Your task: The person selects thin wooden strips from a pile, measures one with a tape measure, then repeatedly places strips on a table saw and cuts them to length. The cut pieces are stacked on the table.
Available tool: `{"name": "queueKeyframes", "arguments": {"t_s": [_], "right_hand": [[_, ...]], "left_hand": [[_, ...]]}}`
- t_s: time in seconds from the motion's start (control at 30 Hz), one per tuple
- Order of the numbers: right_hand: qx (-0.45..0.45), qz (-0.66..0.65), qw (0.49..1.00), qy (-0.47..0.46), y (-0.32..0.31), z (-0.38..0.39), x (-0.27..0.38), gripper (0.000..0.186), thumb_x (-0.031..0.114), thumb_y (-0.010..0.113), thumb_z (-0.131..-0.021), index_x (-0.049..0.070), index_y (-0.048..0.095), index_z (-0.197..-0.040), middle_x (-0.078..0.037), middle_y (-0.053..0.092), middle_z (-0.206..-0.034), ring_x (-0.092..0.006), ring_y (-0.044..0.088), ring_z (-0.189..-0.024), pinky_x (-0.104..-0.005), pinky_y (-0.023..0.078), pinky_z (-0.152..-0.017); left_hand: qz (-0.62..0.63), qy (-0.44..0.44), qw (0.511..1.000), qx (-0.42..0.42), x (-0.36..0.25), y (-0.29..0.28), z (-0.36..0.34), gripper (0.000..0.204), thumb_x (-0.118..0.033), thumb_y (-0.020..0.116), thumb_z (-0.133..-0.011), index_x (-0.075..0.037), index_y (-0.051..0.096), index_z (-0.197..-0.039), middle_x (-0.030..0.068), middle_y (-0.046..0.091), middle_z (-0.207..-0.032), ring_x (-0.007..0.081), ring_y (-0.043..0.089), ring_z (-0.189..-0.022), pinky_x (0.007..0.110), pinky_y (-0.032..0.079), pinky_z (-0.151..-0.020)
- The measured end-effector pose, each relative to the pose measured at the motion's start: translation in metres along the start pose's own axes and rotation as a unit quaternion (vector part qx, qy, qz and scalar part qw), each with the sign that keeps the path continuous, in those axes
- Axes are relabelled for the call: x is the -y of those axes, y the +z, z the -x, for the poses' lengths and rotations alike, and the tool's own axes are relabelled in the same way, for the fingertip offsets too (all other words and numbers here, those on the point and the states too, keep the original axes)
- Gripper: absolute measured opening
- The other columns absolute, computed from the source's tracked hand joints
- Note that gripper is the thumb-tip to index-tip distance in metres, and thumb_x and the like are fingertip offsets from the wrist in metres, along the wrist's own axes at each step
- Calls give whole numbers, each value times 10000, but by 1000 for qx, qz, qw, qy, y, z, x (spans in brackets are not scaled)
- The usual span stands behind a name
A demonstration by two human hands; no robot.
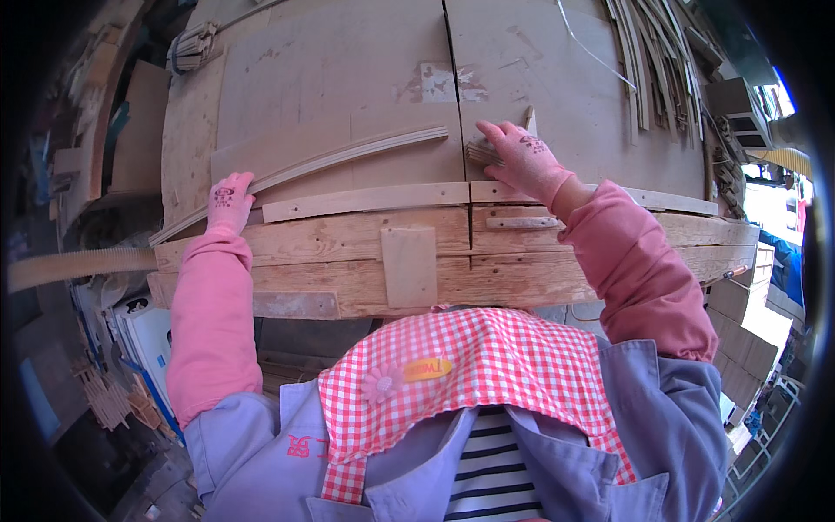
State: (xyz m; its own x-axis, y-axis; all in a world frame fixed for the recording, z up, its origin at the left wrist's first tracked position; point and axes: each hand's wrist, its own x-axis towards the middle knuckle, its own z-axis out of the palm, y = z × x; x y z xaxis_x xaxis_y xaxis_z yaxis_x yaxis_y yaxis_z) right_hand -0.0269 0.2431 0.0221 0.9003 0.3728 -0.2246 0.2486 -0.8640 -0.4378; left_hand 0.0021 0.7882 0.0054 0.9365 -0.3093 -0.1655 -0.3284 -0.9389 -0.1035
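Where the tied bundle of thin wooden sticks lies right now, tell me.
In the head view, the tied bundle lies at upper left, by the worktable's left edge, beyond the left hand.

This looked like a workshop for wood. The big counter (313,70) had a thick, rough wooden front with dark spots, and its top was scuffed and stained. Long thin strips of wood (357,153) lay on it, with a big heap of strips (645,70) at the far right and a small bundle (193,49) at the far left. A fat, ridged hose (83,265) ran along the left side. Pale blocks or boxes (739,326) stood stacked on the right.
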Motion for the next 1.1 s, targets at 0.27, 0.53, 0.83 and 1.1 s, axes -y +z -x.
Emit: {"name": "queueKeyframes", "arguments": {"t_s": [0.27, 0.53, 0.83, 1.1], "right_hand": [[-100, -17, 994, 40, -11, 0, -12, 282, 223, 685, -830, 72, 634, -1062, -167, 649, -1109, -358, 631, -1052, -444, 527, -897], [-153, 5, 950, 272, -42, 3, -98, 398, 312, 713, -833, 92, 657, -1161, -167, 666, -1157, -357, 649, -1071, -445, 528, -925], [-208, 101, 952, 199, -35, 8, -77, 544, 398, 710, -864, 93, 602, -1301, -161, 639, -1246, -366, 578, -1185, -462, 477, -995], [-61, 25, 997, -31, 19, -16, 21, 319, 332, 616, -922, 125, 680, -1156, -120, 668, -1155, -341, 598, -1133, -462, 477, -962]], "left_hand": [[7, -10, 1000, 12, -1, 0, -1, 395, -99, 743, -785, -106, 614, -1158, 123, 640, -1098, 350, 606, -1045, 450, 488, -914], [-8, 23, 999, 29, -29, -25, -10, 365, -145, 735, -801, -114, 623, -1147, 110, 651, -1072, 337, 616, -1038, 446, 481, -915], [-13, 99, 993, 59, -80, -44, -37, 325, -224, 728, -823, -132, 637, -1122, 81, 656, -1063, 284, 633, -1036, 424, 466, -909], [32, 148, 984, 91, -91, -53, -38, 316, -202, 766, -789, -109, 655, -1070, 92, 660, -1027, 301, 627, -1029, 423, 475, -892]]}}
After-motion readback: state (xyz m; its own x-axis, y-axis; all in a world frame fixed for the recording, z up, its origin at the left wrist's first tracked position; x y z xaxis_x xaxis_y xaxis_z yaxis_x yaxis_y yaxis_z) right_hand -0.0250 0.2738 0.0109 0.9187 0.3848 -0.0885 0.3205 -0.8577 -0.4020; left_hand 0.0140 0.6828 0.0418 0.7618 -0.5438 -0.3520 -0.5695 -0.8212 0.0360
